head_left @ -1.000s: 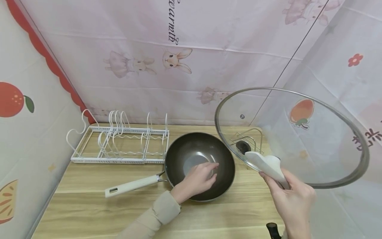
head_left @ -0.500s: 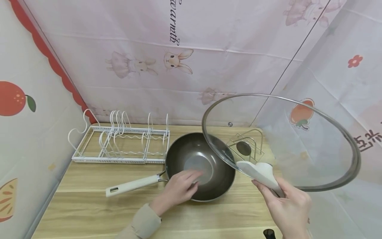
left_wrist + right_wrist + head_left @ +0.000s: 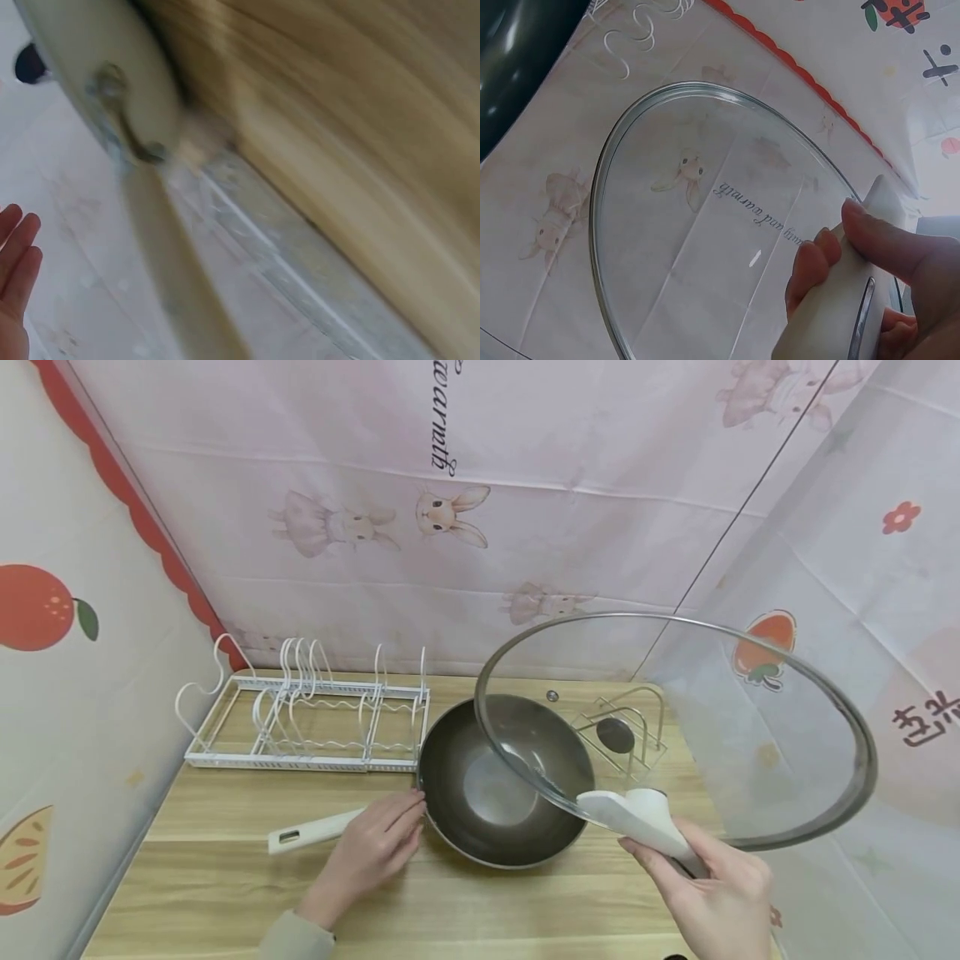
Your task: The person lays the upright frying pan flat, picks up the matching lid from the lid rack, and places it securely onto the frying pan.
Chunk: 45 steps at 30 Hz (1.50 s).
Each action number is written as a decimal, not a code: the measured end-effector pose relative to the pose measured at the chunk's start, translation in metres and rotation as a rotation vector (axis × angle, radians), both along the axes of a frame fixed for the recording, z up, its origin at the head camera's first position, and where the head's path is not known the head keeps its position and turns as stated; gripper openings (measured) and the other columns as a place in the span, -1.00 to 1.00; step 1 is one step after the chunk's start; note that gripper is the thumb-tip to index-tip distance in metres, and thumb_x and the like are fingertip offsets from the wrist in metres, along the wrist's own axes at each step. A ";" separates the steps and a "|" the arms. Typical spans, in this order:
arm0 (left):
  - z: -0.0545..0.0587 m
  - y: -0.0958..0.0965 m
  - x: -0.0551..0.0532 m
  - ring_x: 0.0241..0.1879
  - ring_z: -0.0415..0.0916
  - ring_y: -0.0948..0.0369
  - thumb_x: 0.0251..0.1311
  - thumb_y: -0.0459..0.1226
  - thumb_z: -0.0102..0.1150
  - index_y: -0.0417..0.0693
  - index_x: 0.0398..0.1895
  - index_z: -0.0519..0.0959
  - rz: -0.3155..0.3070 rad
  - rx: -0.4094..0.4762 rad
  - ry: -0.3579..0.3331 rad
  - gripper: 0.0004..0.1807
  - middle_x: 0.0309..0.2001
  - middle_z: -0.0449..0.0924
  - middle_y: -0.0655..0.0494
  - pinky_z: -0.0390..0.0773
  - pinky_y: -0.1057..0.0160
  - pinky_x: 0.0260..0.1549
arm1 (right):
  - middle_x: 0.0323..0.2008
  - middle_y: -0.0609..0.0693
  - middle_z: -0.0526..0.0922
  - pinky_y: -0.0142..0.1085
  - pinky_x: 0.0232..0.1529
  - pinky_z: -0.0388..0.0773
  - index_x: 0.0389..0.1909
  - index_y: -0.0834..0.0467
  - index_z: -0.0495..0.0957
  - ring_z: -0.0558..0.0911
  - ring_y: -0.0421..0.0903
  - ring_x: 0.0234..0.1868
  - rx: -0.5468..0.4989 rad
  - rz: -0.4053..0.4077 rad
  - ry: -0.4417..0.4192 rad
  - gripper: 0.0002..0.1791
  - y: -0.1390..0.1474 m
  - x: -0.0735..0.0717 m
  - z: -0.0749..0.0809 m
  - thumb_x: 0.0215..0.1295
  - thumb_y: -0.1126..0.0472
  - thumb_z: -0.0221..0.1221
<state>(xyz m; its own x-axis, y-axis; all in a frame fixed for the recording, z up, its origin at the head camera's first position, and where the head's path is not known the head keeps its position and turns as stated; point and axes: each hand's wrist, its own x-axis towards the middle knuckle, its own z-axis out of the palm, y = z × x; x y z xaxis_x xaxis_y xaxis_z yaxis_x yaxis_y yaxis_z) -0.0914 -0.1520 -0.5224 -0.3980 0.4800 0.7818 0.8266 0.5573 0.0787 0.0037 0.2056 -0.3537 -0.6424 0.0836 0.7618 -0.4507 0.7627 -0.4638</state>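
Observation:
My right hand [image 3: 716, 885] grips the white handle [image 3: 645, 818] of a large glass pot lid [image 3: 712, 727]. The lid is tilted in the air, its left part overlapping the wok in the head view. In the right wrist view, thumb and fingers wrap round the lid's handle [image 3: 825, 315]. A dark wok [image 3: 498, 789] sits on the wooden table, its pale handle [image 3: 315, 832] pointing left. My left hand [image 3: 375, 847] is over the inner part of that handle, fingertips right at the wok's rim. The left wrist view shows its fingers [image 3: 19, 255] straight and apart from the handle [image 3: 180, 277].
A white wire dish rack [image 3: 307, 727] stands at the back left of the table [image 3: 480, 910]. Behind the wok to the right is a small metal wire stand [image 3: 633, 731] with a dark round piece. Printed cloth walls enclose the back and sides.
My left hand has drawn back from over the wok, leftward to its handle. The right hand has moved the lid left and slightly down, more over the wok in the head view.

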 end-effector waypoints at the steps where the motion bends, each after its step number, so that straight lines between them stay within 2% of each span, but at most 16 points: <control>1: -0.002 -0.006 0.000 -0.11 0.67 -0.08 0.39 -0.23 -0.05 -0.32 -0.10 0.66 0.020 0.008 0.002 -0.64 -0.05 0.67 -0.19 0.69 -0.03 -0.13 | -0.54 -0.10 0.72 -0.66 -0.50 0.42 -0.47 0.16 0.75 0.53 -0.42 -0.62 0.000 0.012 -0.007 -0.48 0.000 0.000 0.001 0.03 -0.28 0.39; 3: -0.006 -0.019 -0.001 -0.14 0.66 -0.10 0.38 -0.21 -0.03 -0.33 -0.11 0.66 0.065 0.020 0.005 -0.63 -0.07 0.67 -0.19 0.69 -0.07 -0.15 | -0.52 -0.12 0.72 -0.65 -0.49 0.45 -0.46 0.15 0.75 0.55 -0.42 -0.60 0.002 0.037 -0.022 -0.55 -0.001 0.000 0.002 -0.04 -0.19 0.48; 6: -0.013 -0.035 -0.001 -0.15 0.66 -0.13 0.39 -0.16 -0.02 -0.34 -0.13 0.66 0.135 0.020 -0.003 -0.60 -0.09 0.67 -0.21 0.66 -0.14 -0.14 | -0.49 -0.14 0.73 -0.65 -0.45 0.49 -0.42 0.15 0.76 0.60 -0.42 -0.55 0.000 0.074 -0.054 -0.64 -0.002 0.000 0.005 -0.28 0.09 0.62; 8: -0.017 -0.045 0.000 -0.16 0.65 -0.14 0.42 -0.10 -0.03 -0.35 -0.14 0.65 0.176 0.009 -0.013 -0.55 -0.11 0.68 -0.22 0.65 -0.15 -0.14 | -0.45 -0.15 0.74 -0.66 -0.42 0.51 -0.39 0.14 0.76 0.62 -0.42 -0.52 0.001 0.091 -0.083 -0.58 -0.003 0.000 0.008 -0.43 0.26 0.64; 10: -0.021 -0.053 0.002 -0.17 0.65 -0.15 0.44 -0.04 -0.05 -0.36 -0.15 0.65 0.206 -0.008 -0.032 -0.49 -0.12 0.68 -0.23 0.65 -0.15 -0.14 | -0.43 -0.17 0.74 -0.66 -0.41 0.51 -0.37 0.12 0.77 0.63 -0.44 -0.49 0.000 0.106 -0.116 -0.53 -0.004 0.001 0.011 -0.51 0.35 0.63; 14: -0.025 -0.064 0.005 -0.20 0.66 -0.14 0.46 0.07 -0.09 -0.35 -0.15 0.65 0.236 -0.024 -0.060 -0.39 -0.12 0.67 -0.24 0.69 -0.12 -0.20 | -0.47 -0.18 0.73 -0.64 -0.45 0.49 -0.37 0.09 0.77 0.59 -0.45 -0.54 0.016 0.133 -0.163 -0.53 -0.006 -0.001 0.016 -0.50 0.36 0.63; 21: -0.029 -0.070 0.007 -0.30 0.68 -0.10 0.47 0.14 -0.15 -0.31 -0.18 0.66 0.274 -0.052 -0.074 -0.33 -0.17 0.69 -0.21 0.71 -0.08 -0.33 | -0.51 -0.20 0.71 -0.60 -0.51 0.46 -0.39 0.08 0.76 0.54 -0.43 -0.58 0.016 0.194 -0.199 -0.55 -0.009 -0.008 0.022 -0.48 0.39 0.62; 25: -0.031 -0.072 0.008 -0.38 0.67 -0.06 0.49 0.14 -0.22 -0.31 -0.22 0.66 0.295 -0.085 -0.077 -0.32 -0.25 0.70 -0.19 0.72 -0.05 -0.42 | -0.53 -0.19 0.70 -0.58 -0.58 0.42 -0.40 0.10 0.75 0.46 -0.40 -0.62 -0.009 0.230 -0.225 -0.56 -0.012 -0.013 0.025 -0.46 0.42 0.61; 31: -0.031 -0.073 0.007 -0.41 0.67 -0.04 0.51 0.10 -0.21 -0.30 -0.23 0.66 0.292 -0.087 -0.073 -0.35 -0.29 0.70 -0.17 0.72 -0.02 -0.46 | -0.56 -0.17 0.68 -0.55 -0.67 0.35 -0.40 0.10 0.75 0.41 -0.35 -0.65 -0.042 0.257 -0.255 -0.57 -0.014 -0.025 0.028 -0.44 0.45 0.60; 34: -0.032 -0.073 0.007 -0.41 0.67 -0.03 0.51 0.10 -0.20 -0.30 -0.24 0.66 0.291 -0.085 -0.075 -0.35 -0.29 0.70 -0.16 0.72 -0.02 -0.46 | -0.60 -0.16 0.67 -0.53 -0.70 0.39 -0.39 0.13 0.75 0.47 -0.35 -0.68 -0.076 0.274 -0.309 -0.60 -0.014 -0.031 0.031 -0.39 0.44 0.59; 37: -0.033 -0.073 0.007 -0.41 0.67 -0.03 0.50 0.10 -0.20 -0.30 -0.24 0.66 0.292 -0.086 -0.080 -0.35 -0.29 0.70 -0.16 0.71 -0.01 -0.46 | -0.63 -0.17 0.66 -0.49 -0.71 0.46 -0.39 0.13 0.74 0.55 -0.30 -0.70 -0.105 0.282 -0.403 -0.65 -0.014 -0.036 0.034 -0.30 0.41 0.58; 45: -0.037 -0.076 0.005 -0.40 0.67 -0.03 0.50 0.13 -0.24 -0.30 -0.24 0.66 0.296 -0.106 -0.090 -0.31 -0.29 0.71 -0.16 0.72 -0.01 -0.44 | -0.69 -0.19 0.63 -0.36 -0.62 0.56 -0.42 0.07 0.73 0.60 -0.19 -0.65 -0.115 0.255 -0.654 -0.78 -0.014 -0.050 0.043 -0.09 0.17 0.56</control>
<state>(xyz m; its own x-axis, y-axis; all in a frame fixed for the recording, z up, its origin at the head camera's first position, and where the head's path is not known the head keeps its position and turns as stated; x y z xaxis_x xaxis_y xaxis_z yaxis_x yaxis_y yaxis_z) -0.0859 -0.2277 -0.5597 -0.5980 0.4096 0.6889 0.6196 0.7815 0.0732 -0.0459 0.1913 -0.3106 -0.9751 -0.0737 0.2090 -0.2107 0.6004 -0.7714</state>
